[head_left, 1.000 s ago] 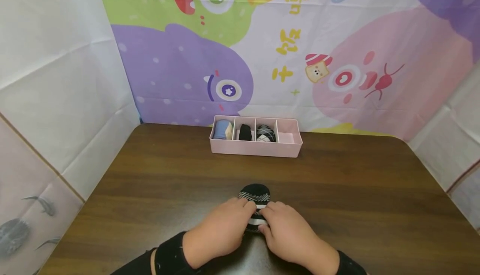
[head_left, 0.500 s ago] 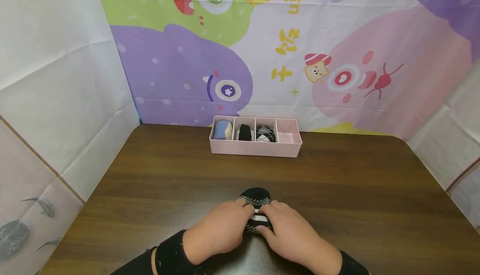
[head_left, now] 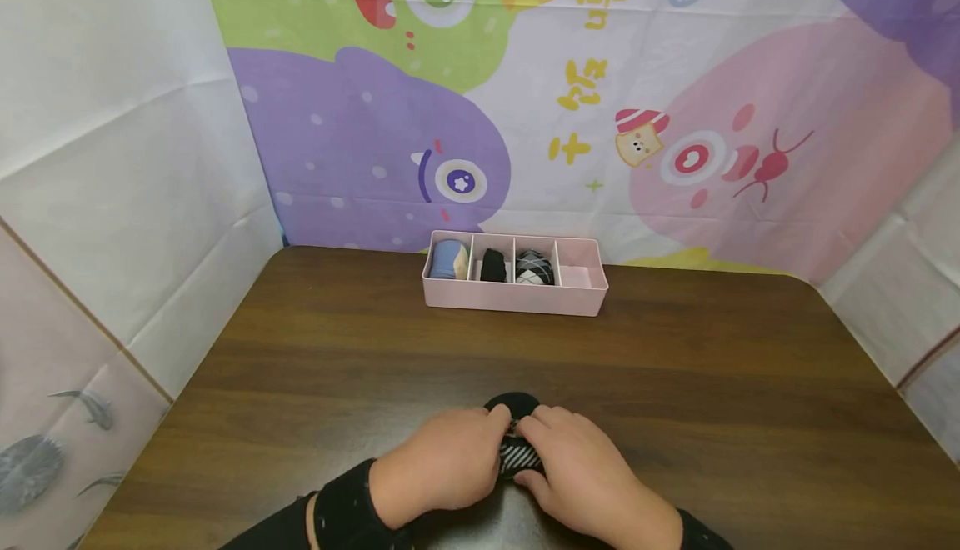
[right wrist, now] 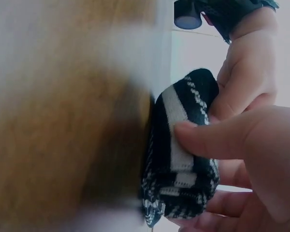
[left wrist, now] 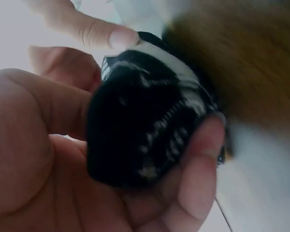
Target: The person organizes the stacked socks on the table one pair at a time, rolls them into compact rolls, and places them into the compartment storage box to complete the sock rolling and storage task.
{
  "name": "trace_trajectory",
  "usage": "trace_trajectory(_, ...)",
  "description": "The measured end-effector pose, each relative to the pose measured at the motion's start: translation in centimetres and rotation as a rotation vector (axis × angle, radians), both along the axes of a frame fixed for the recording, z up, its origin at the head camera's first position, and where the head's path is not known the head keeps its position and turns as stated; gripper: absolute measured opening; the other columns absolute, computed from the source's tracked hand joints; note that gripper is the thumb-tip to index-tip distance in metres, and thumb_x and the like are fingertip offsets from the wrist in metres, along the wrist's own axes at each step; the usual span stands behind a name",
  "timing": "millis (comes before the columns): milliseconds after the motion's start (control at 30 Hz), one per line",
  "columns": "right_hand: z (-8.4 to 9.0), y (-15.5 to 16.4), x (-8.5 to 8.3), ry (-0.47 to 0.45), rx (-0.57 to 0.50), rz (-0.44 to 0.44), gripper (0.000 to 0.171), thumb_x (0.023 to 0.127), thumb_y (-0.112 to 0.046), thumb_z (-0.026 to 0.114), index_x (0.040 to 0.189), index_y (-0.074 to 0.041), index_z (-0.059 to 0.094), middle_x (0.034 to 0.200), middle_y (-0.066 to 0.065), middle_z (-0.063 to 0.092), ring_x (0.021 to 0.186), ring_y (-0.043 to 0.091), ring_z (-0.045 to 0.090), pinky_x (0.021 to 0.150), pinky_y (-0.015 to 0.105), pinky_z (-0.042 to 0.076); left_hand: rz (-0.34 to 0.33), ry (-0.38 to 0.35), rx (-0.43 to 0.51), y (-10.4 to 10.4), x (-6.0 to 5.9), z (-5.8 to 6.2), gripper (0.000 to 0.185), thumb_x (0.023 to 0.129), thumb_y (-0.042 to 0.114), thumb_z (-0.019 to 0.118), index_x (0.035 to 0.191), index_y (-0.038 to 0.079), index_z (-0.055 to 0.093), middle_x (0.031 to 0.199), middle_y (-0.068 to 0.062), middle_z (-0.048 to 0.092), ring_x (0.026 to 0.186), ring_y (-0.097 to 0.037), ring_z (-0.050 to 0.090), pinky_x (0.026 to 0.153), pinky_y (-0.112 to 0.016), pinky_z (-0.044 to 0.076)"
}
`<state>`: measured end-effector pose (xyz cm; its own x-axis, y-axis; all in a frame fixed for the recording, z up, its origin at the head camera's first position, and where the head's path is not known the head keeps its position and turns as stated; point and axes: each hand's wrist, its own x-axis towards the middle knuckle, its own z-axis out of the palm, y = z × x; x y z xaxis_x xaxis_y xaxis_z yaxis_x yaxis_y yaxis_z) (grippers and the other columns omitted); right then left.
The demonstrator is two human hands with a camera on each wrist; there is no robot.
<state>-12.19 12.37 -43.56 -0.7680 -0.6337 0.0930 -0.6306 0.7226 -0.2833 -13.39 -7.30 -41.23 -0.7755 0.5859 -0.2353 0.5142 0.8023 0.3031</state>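
A black sock with white stripes and patterned bands (head_left: 519,455) is partly rolled up at the near middle of the table. My left hand (head_left: 453,460) grips its left side, and my right hand (head_left: 583,468) grips the right side. Seen from the left wrist, fingers and thumb curl around the thick black roll (left wrist: 130,121). In the right wrist view, the right thumb presses on a white stripe of the roll (right wrist: 180,145), which lies right at the table surface. The black toe end shows beyond both hands in the head view.
A pink divided box (head_left: 517,297) stands at the back of the wooden table (head_left: 337,325). Three compartments hold a blue sock (head_left: 447,260), a black sock (head_left: 492,266) and a checked sock (head_left: 535,267). A cartoon-printed cloth (head_left: 375,142) hangs behind.
Both hands have rolled the sock further, so less of its length shows beyond the fingers. Its far end has drawn nearer to me, and a diagonally striped band now faces up.
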Motion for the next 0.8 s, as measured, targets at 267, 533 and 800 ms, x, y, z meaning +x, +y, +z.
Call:
trace_trajectory(267, -0.1, -0.2, -0.1, -0.157, -0.047, 0.013, 0.033, 0.097, -0.041, 0.071, 0.115, -0.014, 0.070, 0.100, -0.008, 0.060, 0.095, 0.012, 0.058, 0.089, 0.042, 0.051, -0.027, 0.194, -0.091, 0.4, 1.4, 0.5, 0.035, 0.092, 0.030, 0.077, 0.116, 0.006, 0.070, 0.101, -0.004, 0.062, 0.092, -0.016, 0.060, 0.083, -0.034, 0.055)
trace_trajectory(533, -0.3, -0.2, -0.4, -0.263, -0.110, -0.016, 0.029, 0.101, -0.045, 0.064, 0.108, -0.018, 0.073, 0.096, -0.012, 0.063, 0.092, 0.009, 0.059, 0.085, 0.039, 0.053, -0.054, 0.170, -0.075, 0.5, 2.2, 1.0, 0.029, 0.093, 0.023, 0.076, 0.116, 0.008, 0.069, 0.101, -0.004, 0.063, 0.094, -0.016, 0.062, 0.083, -0.032, 0.054)
trace_trajectory(800, -0.2, 0.1, -0.2, -0.213, -0.136, -0.095, 0.033, 0.093, -0.051, 0.072, 0.102, -0.022, 0.060, 0.093, -0.012, 0.059, 0.082, 0.006, 0.056, 0.072, 0.033, 0.050, -0.017, 0.072, -0.018, 0.6, 1.2, 0.9, 0.042, 0.083, 0.008, 0.083, 0.121, 0.009, 0.067, 0.100, -0.002, 0.063, 0.091, -0.015, 0.062, 0.081, -0.031, 0.054)
